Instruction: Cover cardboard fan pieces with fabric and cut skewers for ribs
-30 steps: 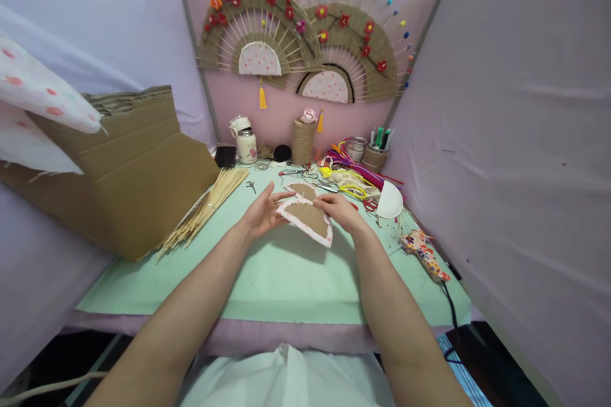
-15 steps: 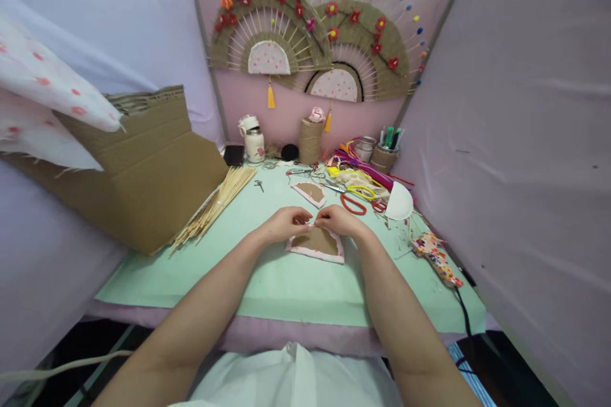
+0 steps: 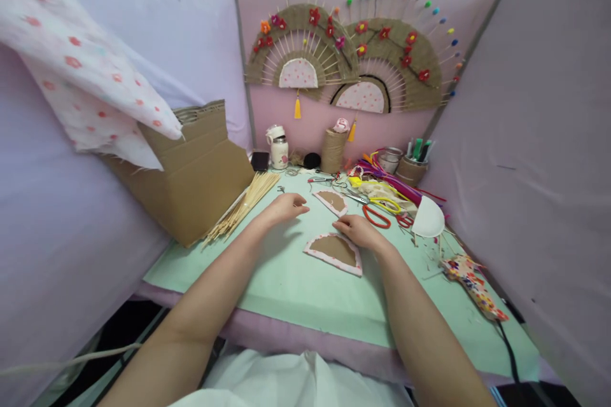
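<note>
Pens (image 3: 419,150) in brown cup (image 3: 411,172)

Lighting bright, apparently from above; soft shadows on the pale green cloth-covered tabletop (image 3: 281,292); edges stretched.

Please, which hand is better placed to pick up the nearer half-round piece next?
Probably the right hand: its fingers are very near the half-round piece. The left hand is farther away, to the left.

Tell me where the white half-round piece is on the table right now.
In the head view, the white half-round piece sits toward the right, beside the red scissors.
</note>
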Tool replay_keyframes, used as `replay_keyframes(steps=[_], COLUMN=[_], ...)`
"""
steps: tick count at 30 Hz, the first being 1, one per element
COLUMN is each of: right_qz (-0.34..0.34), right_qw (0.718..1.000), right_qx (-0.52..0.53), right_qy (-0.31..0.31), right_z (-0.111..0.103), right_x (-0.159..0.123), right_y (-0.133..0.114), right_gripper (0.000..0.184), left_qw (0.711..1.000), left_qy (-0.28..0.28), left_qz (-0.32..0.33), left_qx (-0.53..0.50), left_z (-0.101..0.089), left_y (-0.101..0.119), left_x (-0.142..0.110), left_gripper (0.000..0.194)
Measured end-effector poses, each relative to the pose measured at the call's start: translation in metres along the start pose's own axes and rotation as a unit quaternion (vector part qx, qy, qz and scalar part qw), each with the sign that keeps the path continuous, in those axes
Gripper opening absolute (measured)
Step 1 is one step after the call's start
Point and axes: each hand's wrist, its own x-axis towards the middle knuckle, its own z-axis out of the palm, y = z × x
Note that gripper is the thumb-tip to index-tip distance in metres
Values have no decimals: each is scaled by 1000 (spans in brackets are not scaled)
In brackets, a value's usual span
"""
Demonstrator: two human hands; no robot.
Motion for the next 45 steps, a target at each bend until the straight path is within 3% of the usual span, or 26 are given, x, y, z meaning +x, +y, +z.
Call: replay_keyframes(steps=[3,5,11,15,21,27,32,34,38,45], right_qz=[9,19,22,38,37,54,86,84,52,13], right_qw=[1000,999,997,993,992,993,967,975,986,996], right_qx=[13,6,-29,-41,-38,92,239,202,44,-14], right_qy=[-15,-32,-74,-106,-115,-60,-16,-40,-149,-86], right_z=[1,0,-3,-4,-7,-5,1,-1,-6,10], right_x=[-1,-1,-5,-9,-11,-7,6,12,19,35], right_y=[-2,-3,-6,-11,-17,-22,-17,-18,-28,-46], right_gripper=[32,32,54,62,48,37,38,38,38,39], left_qw=[999,993,958,939,924,923,929,932,938,950], left_qy=[10,27,93,84,65,70,59,46,3,-37], left_qz=[-18,-57,-143,-181,-213,-225,-233,-242,-264,-280], left_qx=[29,100,230,281,309,306,280,267,226,129], left_z=[-22,-33,-64,-79,-87,-96,-102,-104,-105,-107], left_y=[-13,-27,-71,-87,-100,-110,-113,-113,-109,-109], left_x=[9,15,19,23,41,54,64,69,75,73], left_gripper=[31,29,44,39,35,33,21,14,7,13])
